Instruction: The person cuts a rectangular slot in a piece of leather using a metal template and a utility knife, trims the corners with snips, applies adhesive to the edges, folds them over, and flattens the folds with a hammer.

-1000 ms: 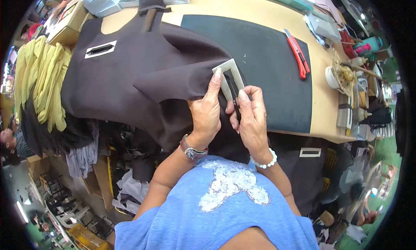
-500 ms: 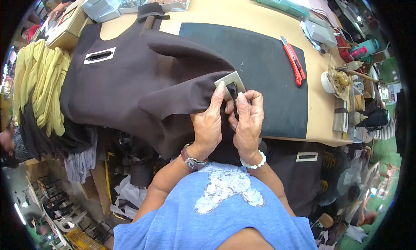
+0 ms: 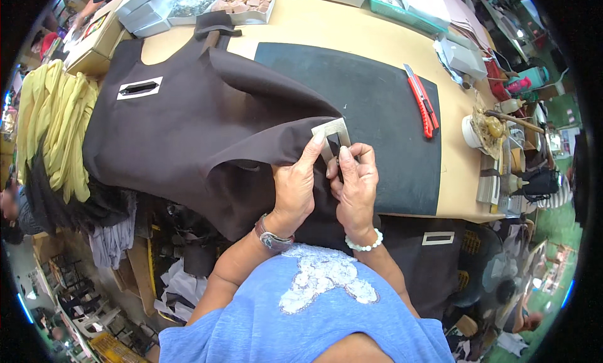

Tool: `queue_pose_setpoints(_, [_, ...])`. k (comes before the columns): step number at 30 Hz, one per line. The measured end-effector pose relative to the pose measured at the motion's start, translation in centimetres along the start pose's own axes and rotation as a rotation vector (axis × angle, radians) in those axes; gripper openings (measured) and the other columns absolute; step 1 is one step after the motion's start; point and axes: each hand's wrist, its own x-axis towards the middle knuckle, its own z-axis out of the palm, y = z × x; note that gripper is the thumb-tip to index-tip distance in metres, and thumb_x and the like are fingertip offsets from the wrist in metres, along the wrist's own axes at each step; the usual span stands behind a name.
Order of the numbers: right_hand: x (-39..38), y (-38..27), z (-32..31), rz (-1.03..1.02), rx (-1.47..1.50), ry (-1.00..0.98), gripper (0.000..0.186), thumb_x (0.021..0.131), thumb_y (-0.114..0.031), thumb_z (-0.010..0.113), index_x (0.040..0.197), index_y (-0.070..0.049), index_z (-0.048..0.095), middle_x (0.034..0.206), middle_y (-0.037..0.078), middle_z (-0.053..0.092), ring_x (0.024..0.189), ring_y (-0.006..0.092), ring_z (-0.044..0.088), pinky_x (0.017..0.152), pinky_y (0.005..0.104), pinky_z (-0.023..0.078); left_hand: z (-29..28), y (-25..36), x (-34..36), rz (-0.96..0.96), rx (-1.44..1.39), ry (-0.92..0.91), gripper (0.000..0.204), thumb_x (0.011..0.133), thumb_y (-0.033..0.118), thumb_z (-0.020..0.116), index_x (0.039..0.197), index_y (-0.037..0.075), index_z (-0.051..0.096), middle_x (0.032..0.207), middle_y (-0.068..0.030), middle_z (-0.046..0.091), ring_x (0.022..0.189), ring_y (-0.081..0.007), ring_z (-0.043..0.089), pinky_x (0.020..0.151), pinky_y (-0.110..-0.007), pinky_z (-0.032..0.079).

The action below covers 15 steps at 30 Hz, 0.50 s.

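Note:
A dark brown fabric piece [image 3: 160,133] lies over the table's left side, its right part gathered up in my hands. My left hand [image 3: 292,190] pinches that part, its thumb pressed on the corner of a pale rectangular frame [image 3: 336,126] with a slot in it. Dark fabric shows inside the slot. Beside it, my right hand [image 3: 357,190] is closed, thumb against fingertips, at the slot's near end, on the dark fabric there; the exact grip is partly hidden. Another pale slotted frame [image 3: 124,91] sits on the fabric's far left.
A black mat [image 3: 389,168] covers the table's middle, with a red utility knife [image 3: 422,102] on it. A white bowl [image 3: 470,132] stands at the right edge. Boxes and a green tray [image 3: 402,14] line the back. Yellow fabric [image 3: 53,130] hangs at the left.
The frame has turned a little in my fingers, so more of its slot shows. My right hand stays pinched beside it. The whole view has shifted slightly.

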Motion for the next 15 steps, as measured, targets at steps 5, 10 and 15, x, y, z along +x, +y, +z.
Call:
queue_pose_setpoints(5, [-0.3,-3.3,-3.9,-0.244,-0.740,0.165,0.022,0.095,-0.019,0.049,0.110,-0.003,0.048,0.069,0.002,0.059,0.054,0.0043,0.046,0.048,0.0227,0.038,-0.7,-0.3,0.7,-0.114,-0.044,0.018,0.017,0.087,0.008,0.061,0.102,0.001,0.063,0.099,-0.0044,0.063,0.090,-0.0107,0.059,0.081,-0.025,0.047])
queue_pose_setpoints(10, [2.4,-4.5,-10.6,-0.729,-1.696,0.295,0.023,0.085,-0.012,0.059,0.105,-0.001,0.060,0.098,0.017,0.059,0.091,0.0299,0.057,0.078,0.0388,0.046,-0.6,-0.7,0.9,-0.088,0.001,0.014,0.019,0.086,0.008,0.062,0.105,0.002,0.061,0.103,-0.0055,0.063,0.093,-0.0115,0.059,0.085,-0.027,0.046])
queue_pose_setpoints(15, [3.1,-5.9,-7.3,-0.872,-1.512,-0.002,0.030,0.074,-0.013,0.067,0.104,-0.008,0.062,0.116,0.013,0.053,0.107,0.0314,0.051,0.091,0.0421,0.040,-0.2,0.1,0.5,-0.137,-0.026,-0.021,0.020,0.087,0.007,0.061,0.106,0.002,0.061,0.105,-0.0067,0.063,0.097,-0.0132,0.059,0.087,-0.028,0.047])
